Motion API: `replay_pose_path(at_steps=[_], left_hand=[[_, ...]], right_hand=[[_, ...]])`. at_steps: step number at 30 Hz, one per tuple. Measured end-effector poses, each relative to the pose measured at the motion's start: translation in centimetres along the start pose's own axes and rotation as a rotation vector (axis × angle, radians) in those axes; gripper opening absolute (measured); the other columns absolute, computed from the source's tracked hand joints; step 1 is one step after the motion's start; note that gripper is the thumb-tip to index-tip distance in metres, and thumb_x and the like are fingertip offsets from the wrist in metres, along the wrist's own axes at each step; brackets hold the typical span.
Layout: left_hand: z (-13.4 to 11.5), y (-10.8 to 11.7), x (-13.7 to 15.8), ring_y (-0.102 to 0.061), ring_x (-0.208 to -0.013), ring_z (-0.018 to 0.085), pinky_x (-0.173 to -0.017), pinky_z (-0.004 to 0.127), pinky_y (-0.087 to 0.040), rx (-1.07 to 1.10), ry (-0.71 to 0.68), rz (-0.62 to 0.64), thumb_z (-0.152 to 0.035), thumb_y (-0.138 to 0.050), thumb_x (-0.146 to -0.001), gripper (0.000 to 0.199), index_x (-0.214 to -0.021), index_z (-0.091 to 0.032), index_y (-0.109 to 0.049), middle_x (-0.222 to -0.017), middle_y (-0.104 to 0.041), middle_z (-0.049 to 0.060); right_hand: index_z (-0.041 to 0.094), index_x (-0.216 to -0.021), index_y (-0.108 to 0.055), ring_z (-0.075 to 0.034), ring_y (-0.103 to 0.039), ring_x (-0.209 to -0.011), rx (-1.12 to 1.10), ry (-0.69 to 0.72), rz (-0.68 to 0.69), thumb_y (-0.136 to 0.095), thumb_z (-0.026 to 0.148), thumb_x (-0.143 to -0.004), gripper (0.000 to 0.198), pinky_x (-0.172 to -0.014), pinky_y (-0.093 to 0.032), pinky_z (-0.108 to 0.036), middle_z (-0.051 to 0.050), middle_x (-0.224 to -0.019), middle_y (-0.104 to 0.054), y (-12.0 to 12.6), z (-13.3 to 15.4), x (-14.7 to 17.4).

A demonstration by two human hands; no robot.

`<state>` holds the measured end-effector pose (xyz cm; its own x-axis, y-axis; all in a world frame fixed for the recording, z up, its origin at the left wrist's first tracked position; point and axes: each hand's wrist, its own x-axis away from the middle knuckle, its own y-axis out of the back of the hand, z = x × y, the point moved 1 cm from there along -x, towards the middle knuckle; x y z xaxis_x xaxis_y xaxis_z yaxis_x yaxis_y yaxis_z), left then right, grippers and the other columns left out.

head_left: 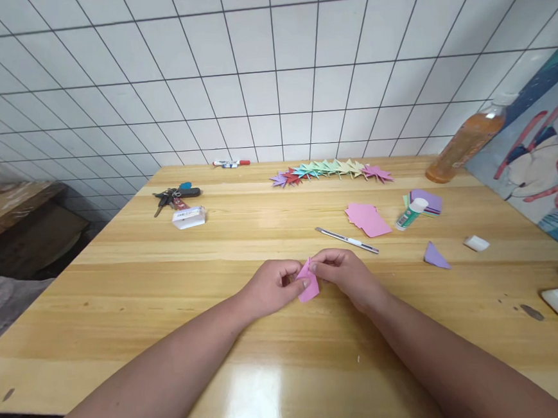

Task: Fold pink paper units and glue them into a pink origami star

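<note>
A small pink piece of paper (309, 287), partly folded to a point at its top, is held between my two hands over the wooden table. My left hand (278, 286) pinches it from the left, thumb lying across its front. At the upper right edge, my right hand (340, 270) grips the pointed part between thumb and fingers. Just beyond my hands lies a silver utility knife (346, 240). Behind that is a stack of pink paper sheets (367, 219). The fingers hide part of the folded paper.
A row of folded paper stars (331, 169) lies near the tiled wall. Right of my hands are a glue stick (411, 214), purple sheets (428, 200), a purple folded triangle (436, 256), an eraser (476, 243) and a bottle (467, 141). Keys (174, 195), a small box (189, 217) and markers (231, 164) sit left.
</note>
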<state>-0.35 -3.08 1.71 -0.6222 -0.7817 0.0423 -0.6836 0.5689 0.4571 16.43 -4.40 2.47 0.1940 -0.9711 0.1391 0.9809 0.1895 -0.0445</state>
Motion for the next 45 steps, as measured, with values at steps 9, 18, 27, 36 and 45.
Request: replay_pose_path(at_steps=[9, 18, 27, 36, 45], left_hand=[[-0.1, -0.2, 0.1, -0.037, -0.052, 0.008, -0.050, 0.018, -0.031, -0.044, -0.005, 0.043, -0.030, -0.049, -0.081, 0.023, -0.064, -0.015, -0.052, -0.058, -0.042, -0.004], [0.5, 0.0, 0.0, -0.039, -0.055, 0.009, -0.052, 0.019, -0.033, 0.091, 0.024, -0.037, -0.034, -0.051, -0.080, 0.026, -0.062, -0.014, -0.050, -0.059, -0.042, -0.003], [0.2, -0.2, 0.3, -0.034, -0.054, 0.008, -0.051, 0.019, -0.030, 0.029, 0.023, -0.025, -0.036, -0.050, -0.081, 0.026, -0.065, -0.015, -0.050, -0.059, -0.039, -0.004], [0.4, -0.4, 0.2, -0.036, -0.053, 0.009, -0.051, 0.019, -0.030, 0.039, 0.048, -0.079, -0.041, -0.048, -0.082, 0.033, -0.063, -0.015, -0.051, -0.057, -0.041, -0.003], [0.5, -0.5, 0.5, -0.037, -0.049, 0.008, -0.049, 0.019, -0.029, -0.042, 0.046, -0.066, -0.038, -0.052, -0.080, 0.030, -0.061, -0.015, -0.056, -0.053, -0.043, -0.004]], right_hand=[[0.016, -0.061, -0.058, -0.010, -0.048, -0.057, 0.016, 0.003, -0.082, -0.067, 0.033, -0.067, 0.020, -0.058, -0.038, -0.024, 0.003, -0.060, -0.058, 0.2, 0.5, 0.1], [0.017, -0.078, -0.062, -0.012, -0.053, -0.058, -0.052, -0.088, 0.017, -0.062, 0.044, -0.073, 0.028, -0.050, -0.042, -0.022, 0.000, -0.064, -0.058, 0.0, -0.1, 0.2], [0.017, -0.068, -0.061, -0.011, -0.051, -0.055, 0.112, 0.030, 0.002, -0.061, 0.036, -0.073, 0.020, -0.053, -0.042, -0.023, 0.000, -0.063, -0.059, -0.3, -0.4, 0.0], [0.017, -0.069, -0.059, -0.010, -0.049, -0.053, 0.113, 0.062, -0.037, -0.061, 0.032, -0.073, 0.016, -0.050, -0.039, -0.022, 0.002, -0.059, -0.057, -0.9, -0.6, 0.1], [0.017, -0.069, -0.061, -0.009, -0.047, -0.055, 0.024, 0.046, -0.039, -0.066, 0.034, -0.070, 0.018, -0.052, -0.038, -0.022, 0.002, -0.060, -0.055, -0.6, -0.5, 0.0]])
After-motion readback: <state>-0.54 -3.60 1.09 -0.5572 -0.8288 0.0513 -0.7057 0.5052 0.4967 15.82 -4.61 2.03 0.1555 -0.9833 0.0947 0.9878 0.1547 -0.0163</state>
